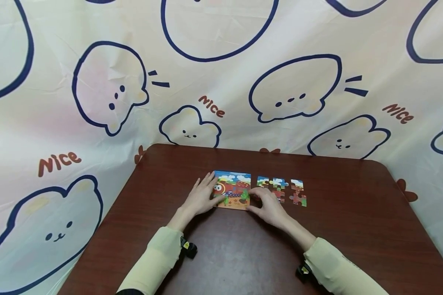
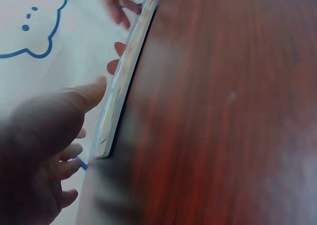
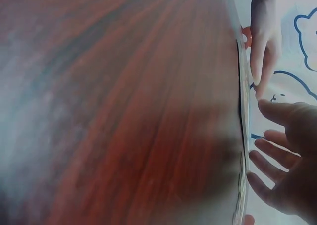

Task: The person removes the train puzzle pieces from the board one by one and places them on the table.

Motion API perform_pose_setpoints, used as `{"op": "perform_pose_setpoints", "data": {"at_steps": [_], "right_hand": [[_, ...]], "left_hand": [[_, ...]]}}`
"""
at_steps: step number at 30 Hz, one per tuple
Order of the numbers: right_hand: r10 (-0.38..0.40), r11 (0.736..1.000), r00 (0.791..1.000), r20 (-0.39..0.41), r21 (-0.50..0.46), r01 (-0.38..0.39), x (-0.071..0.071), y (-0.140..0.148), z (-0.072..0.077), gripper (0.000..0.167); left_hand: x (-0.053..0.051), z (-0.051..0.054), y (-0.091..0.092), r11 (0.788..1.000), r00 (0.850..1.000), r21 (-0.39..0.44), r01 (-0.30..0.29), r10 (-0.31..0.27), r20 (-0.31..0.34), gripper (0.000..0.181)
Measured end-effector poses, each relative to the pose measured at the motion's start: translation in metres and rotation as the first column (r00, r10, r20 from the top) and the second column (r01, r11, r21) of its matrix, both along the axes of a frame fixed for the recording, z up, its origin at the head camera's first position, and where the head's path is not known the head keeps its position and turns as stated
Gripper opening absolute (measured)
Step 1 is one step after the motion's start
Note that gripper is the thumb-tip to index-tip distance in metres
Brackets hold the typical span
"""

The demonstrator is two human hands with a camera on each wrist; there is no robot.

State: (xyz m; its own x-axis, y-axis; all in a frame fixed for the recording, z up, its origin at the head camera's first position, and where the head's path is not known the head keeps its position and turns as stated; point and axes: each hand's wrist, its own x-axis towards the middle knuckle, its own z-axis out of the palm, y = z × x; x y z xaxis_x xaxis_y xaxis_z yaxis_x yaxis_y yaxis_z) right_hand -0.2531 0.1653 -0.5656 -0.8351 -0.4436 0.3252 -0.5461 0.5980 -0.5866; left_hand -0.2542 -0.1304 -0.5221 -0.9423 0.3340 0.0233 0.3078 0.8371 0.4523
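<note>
On either side of the puzzle board [image 1: 238, 189], the left hand [image 1: 201, 196] is resting outstretched fingers at one edge while the right hand [image 1: 270, 207] is curving loosely by the other, seemingly steadying it; right-hand contact is hard to tell. Flat on the surface [image 1: 221, 250], the puzzle board is showing a red, big-eyed figure under blue sky, loose pieces [image 1: 298, 200] lying rightward

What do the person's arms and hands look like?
The left hand and right hand wear no gloves. Both arms have pale yellow-green sleeves: left sleeve, right sleeve. Beside each cuff sits a small black device with a yellow mark. A black band shows lower on the left sleeve.
</note>
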Motion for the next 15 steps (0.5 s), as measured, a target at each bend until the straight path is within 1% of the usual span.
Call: {"op": "perform_pose_setpoints", "data": {"at_steps": [1,2,5,9,11,15], "right_hand": [[0.011,1.000,1.000,0.009,0.001,-0.011,0.000,-0.002,-0.001,0.047],[0.015,1.000,0.999,0.028,0.010,-0.016,0.003,-0.005,0.004,0.049],[0.032,0.999,0.997,0.075,0.022,-0.034,0.008,-0.012,0.015,0.051],[0.013,0.998,0.994,0.111,0.063,-0.020,0.013,-0.019,0.028,0.049],[-0.001,0.996,0.994,0.113,0.090,-0.009,0.014,-0.021,0.032,0.050],[-0.022,0.993,0.995,0.102,0.120,0.010,0.012,-0.024,0.033,0.056]], "left_hand": [[-0.001,-0.002,0.001,1.000,1.000,-0.013,0.000,0.000,0.012,0.090],[-0.001,0.001,0.003,0.999,0.999,-0.033,-0.007,0.008,0.031,0.091],[-0.002,-0.002,0.006,0.998,0.998,-0.064,-0.019,0.023,0.065,0.092],[-0.001,-0.003,0.007,0.997,0.996,-0.071,-0.028,0.034,0.083,0.093],[-0.002,-0.002,0.007,0.997,0.996,-0.071,-0.028,0.033,0.081,0.093],[-0.002,0.000,0.007,0.997,0.996,-0.070,-0.028,0.034,0.082,0.094]]}}
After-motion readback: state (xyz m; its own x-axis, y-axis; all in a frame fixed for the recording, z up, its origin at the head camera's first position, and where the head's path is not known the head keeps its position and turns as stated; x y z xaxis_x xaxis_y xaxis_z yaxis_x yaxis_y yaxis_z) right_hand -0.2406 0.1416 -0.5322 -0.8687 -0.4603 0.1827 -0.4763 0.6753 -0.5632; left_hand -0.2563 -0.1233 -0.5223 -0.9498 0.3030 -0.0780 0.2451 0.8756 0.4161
